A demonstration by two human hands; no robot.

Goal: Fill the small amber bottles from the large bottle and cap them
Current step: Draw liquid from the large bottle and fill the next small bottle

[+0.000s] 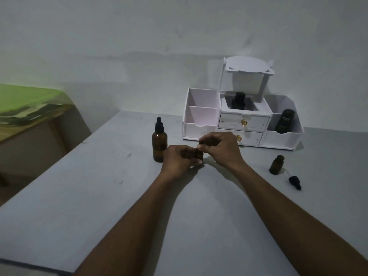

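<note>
A small amber bottle (199,154) stands on the grey table (99,196), held around its body by my left hand (180,159). My right hand (221,148) pinches its dark cap from above; the cap is mostly hidden by my fingers. Just left of my hands stands the large amber bottle (159,144), upright with a black dropper top. A second small amber bottle (276,164) stands open at the right. Beside it lies a black dropper cap (294,181) on its side.
A white desk organiser (201,124) with two gold-knobbed drawers stands at the back of the table. It holds one dark bottle (237,100) in its middle well and another dark bottle (284,120) in its right compartment. A green-covered surface (25,102) lies beyond the table's left edge.
</note>
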